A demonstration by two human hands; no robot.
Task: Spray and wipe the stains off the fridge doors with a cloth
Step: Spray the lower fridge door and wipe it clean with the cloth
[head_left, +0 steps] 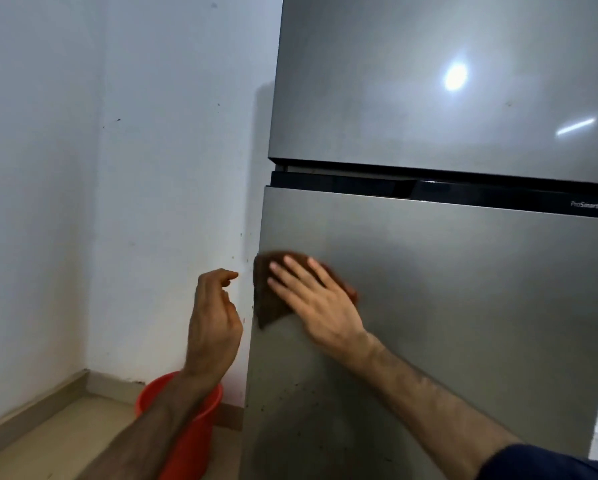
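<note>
- White walls (117, 202) meet in a corner to the left of a grey two-door fridge; a red bucket (186, 427) stands on the floor beside it, partly hidden by the left forearm.
- Cloth (266, 299): brown, lying flat against the lower door (464, 306) near its left edge, in the upper part of that door.
- Right hand (318, 299) presses the cloth to the door with straight, spread fingers, not curled round it. Its outline is blurred, so I judge a wiping stroke is under way.
- Left hand (214, 320) hangs in the air just beside the fridge's left edge, fingers loosely curled and grasping nothing.
- No spray bottle is in view, so I cannot tell whether spraying is finished.
- Dark specks and smears show low on the lower door, below the cloth, so that patch appears still to be cleaned.
- Upper door (429, 81) looks mostly clean apart from a faint mark or two; glare there makes it hard to judge.
- Overall I judge the wiping partly done.
</note>
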